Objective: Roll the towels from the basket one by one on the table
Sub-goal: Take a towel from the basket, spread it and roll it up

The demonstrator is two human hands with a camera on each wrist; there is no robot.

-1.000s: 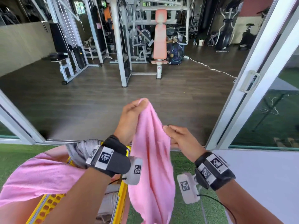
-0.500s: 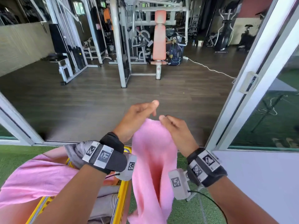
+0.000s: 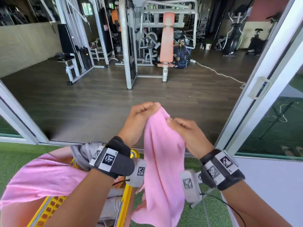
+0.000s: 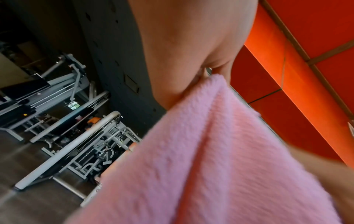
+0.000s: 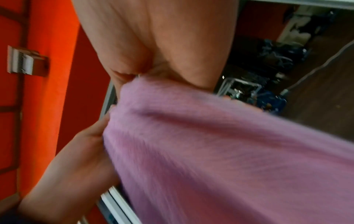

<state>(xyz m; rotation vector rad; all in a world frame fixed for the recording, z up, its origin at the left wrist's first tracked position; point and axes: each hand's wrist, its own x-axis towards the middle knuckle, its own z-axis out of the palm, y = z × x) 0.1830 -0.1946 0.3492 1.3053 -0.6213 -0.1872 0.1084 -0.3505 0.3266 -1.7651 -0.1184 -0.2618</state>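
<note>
Towel [image 3: 164, 169], pink and limp, hangs in the air between the two hands in the head view, gathered at its top edge and falling in long folds past both wrists to the bottom of the frame. The left hand [image 3: 139, 122] has its fingers curled over the towel's highest corner, pinching it. The right hand [image 3: 185, 131], slightly lower and just beside the left, grasps the upper edge with bent fingers. Both wrists wear dark straps with printed markers. Below the left forearm stands a yellow basket [image 3: 126, 202] on green artificial grass [image 3: 19, 154]; a second pink towel [image 3: 39, 177] is draped over its left side and a grey towel [image 3: 82, 153] lies over its far rim. Beyond an open sliding door [image 3: 262, 89] lies a dark wooden floor with gym machines [image 3: 165, 40]. A pale bench surface [image 3: 270, 185] shows at the lower right.

From the left wrist, the left hand [image 4: 191, 48] fills the top, its fingers closed on a bunched peak of the pink towel [image 4: 210, 159], which spreads down across the frame.

From the right wrist, the right hand [image 5: 157, 45] nips the towel [image 5: 220, 144] at its top, while the left hand [image 5: 76, 166] touches the cloth's left edge, blurred.
</note>
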